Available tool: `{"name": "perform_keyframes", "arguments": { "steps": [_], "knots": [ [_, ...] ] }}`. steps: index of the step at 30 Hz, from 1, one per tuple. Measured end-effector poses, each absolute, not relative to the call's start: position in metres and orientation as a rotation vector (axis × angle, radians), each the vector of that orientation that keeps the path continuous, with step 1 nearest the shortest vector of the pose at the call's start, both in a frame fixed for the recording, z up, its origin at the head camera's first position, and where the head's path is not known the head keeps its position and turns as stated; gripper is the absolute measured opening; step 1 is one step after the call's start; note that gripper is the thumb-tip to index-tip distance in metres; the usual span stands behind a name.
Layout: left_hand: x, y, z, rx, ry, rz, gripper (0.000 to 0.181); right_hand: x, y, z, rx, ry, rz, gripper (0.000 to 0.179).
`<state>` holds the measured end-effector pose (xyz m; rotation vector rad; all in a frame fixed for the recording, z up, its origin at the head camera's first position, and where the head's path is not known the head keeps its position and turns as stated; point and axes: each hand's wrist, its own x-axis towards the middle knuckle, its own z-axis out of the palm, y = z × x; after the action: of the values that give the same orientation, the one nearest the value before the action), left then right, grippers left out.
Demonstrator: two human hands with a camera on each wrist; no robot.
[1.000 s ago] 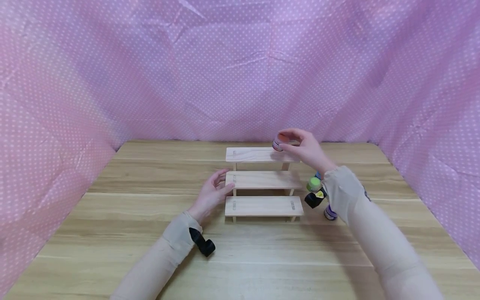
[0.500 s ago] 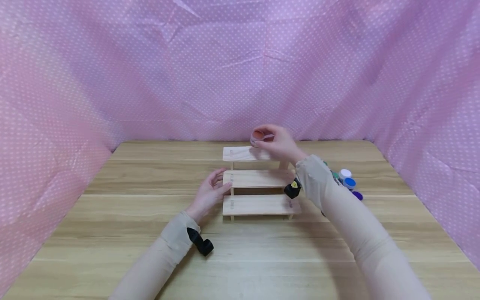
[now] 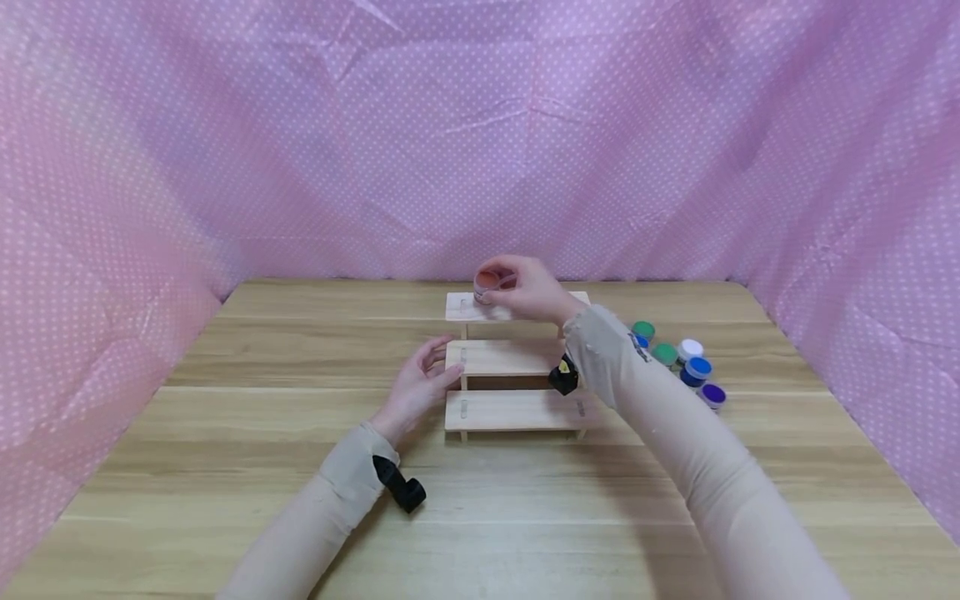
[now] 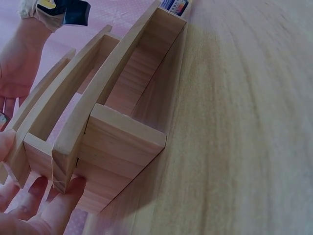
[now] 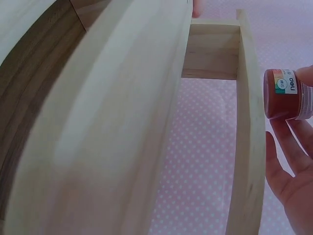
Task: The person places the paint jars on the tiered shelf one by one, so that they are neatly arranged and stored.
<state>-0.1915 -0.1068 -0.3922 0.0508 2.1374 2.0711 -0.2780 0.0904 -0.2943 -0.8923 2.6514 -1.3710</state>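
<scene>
A three-tier wooden display rack [image 3: 510, 358] stands on the table. My left hand [image 3: 414, 390] holds its left end at the middle tier, thumb near the shelf top; in the left wrist view, fingertips [image 4: 73, 193] rest against the side panel. My right hand [image 3: 531, 290] pinches a small paint jar [image 3: 485, 293] at the left part of the top shelf. In the right wrist view the jar [image 5: 283, 95] shows reddish-brown paint and a label, upright with its base at the shelf surface. Whether it bears full weight there, I cannot tell.
To the right of the rack stand several paint jars: green [image 3: 642, 331], white [image 3: 690, 350], blue [image 3: 697, 370] and purple [image 3: 712, 395] ones among them. The right forearm passes close to them. Pink dotted cloth [image 3: 480, 150] hangs behind and beside the wooden table [image 3: 337, 333].
My right hand has carried the jar leftward along the top shelf, from its right part to near its left end. More jars at the right have come into view. The left hand stays at the rack.
</scene>
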Motion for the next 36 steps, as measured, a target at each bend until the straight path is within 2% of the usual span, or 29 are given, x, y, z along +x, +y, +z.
{"name": "perform_keyframes", "arguments": {
  "steps": [17, 36],
  "knots": [
    [-0.192, -0.1057, -0.391, 0.039, 2.125, 2.057, 0.056, -0.2764, 0.0829, -0.2992, -1.003, 2.655, -1.299, 0.037],
    [-0.1929, -0.1066, -0.3925, 0.052, 2.133, 2.059, 0.057, -0.2792, 0.0813, -0.3034, -0.995, 2.641, -1.279, 0.038]
  ]
}}
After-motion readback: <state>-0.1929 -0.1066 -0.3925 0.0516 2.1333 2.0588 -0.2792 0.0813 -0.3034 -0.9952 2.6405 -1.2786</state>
